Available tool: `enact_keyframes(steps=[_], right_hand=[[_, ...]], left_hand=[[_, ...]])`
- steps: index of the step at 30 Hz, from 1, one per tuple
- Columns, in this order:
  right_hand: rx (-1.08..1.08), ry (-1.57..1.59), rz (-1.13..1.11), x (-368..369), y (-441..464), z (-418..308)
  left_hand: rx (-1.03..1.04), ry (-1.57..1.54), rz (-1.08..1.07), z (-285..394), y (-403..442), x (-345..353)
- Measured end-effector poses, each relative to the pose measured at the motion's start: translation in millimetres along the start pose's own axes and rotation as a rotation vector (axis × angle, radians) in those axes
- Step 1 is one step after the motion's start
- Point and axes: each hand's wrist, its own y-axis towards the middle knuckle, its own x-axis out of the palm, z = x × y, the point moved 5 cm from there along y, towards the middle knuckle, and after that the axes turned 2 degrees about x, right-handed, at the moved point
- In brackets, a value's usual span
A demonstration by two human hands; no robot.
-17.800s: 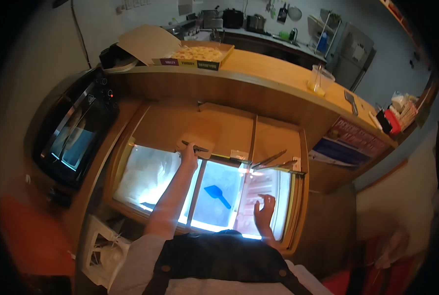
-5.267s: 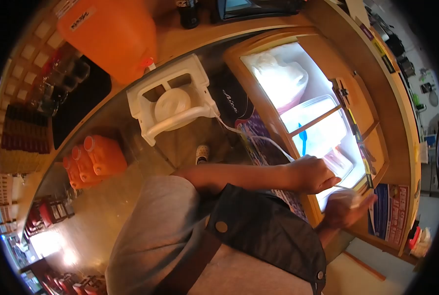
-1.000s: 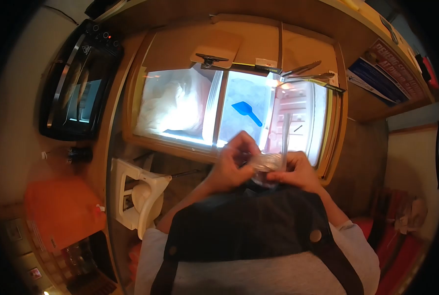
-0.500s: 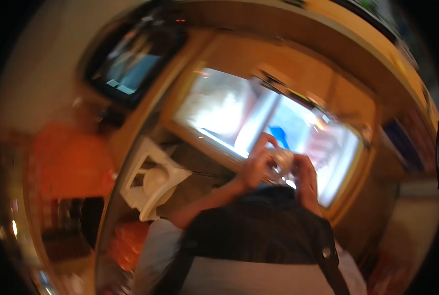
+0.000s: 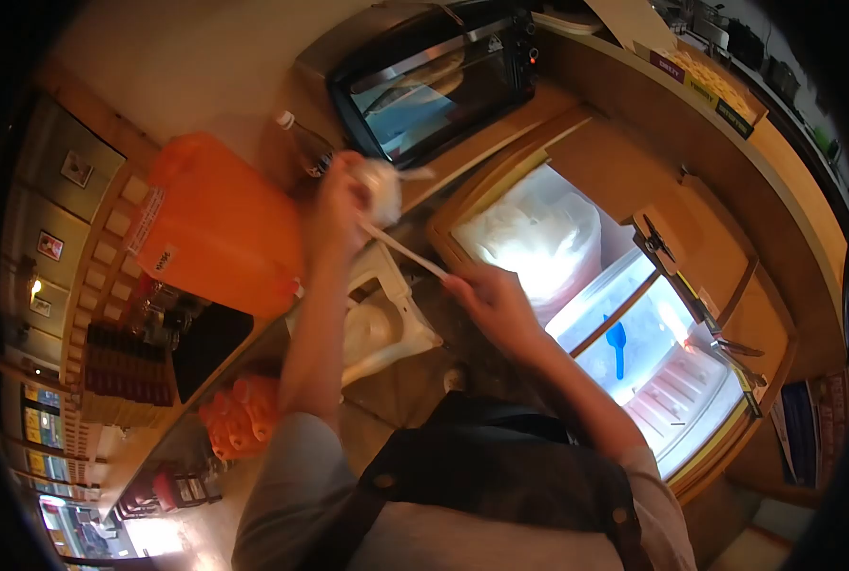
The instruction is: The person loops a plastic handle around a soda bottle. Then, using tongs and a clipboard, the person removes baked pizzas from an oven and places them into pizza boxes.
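Observation:
Raised beside the dark bottle (image 5: 304, 145), my left hand (image 5: 341, 202) is closed on a whitish, partly clear roll (image 5: 382, 188), blurred by motion. A narrow pale strip (image 5: 407, 251) stretches taut from the roll down to my right hand (image 5: 497, 303), whose fingers pinch its far end. The strip passes above the white plastic frame (image 5: 415, 328). To the right is a lit, open chest freezer, where a blue scoop (image 5: 616, 347) lies in the middle section and a white plastic bag (image 5: 536, 238) fills the far one.
A black toaster oven (image 5: 434, 90) stands beyond the hands. Left of them is a large orange container (image 5: 220, 228), with smaller orange jugs (image 5: 239, 419) lower down. Tongs (image 5: 740, 348) rest at the freezer's right edge. A food box (image 5: 700, 86) sits on the upper counter.
My hands were together at the roll over the freezer's near edge. They are now apart, the left one up and leftward with the roll, and the strip is drawn out between them. The view has turned left.

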Motion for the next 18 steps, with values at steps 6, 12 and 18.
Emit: enact_keyframes(steps=[6, 12, 18], right_hand=[[-0.272, 0.02, 0.114, 95.6, 152.5, -53.2], [-0.44, -0.165, 0.234, 150.9, 257.4, -67.8], [-0.745, -0.347, 0.199, 188.6, 330.4, -66.6]], left_hand=[[0.214, 0.206, 0.255, 82.3, 150.5, -126.0], [-0.003, 0.327, 0.261, 80.5, 220.1, -181.1], [0.393, 0.948, -0.001, 32.8, 297.6, -230.2]])
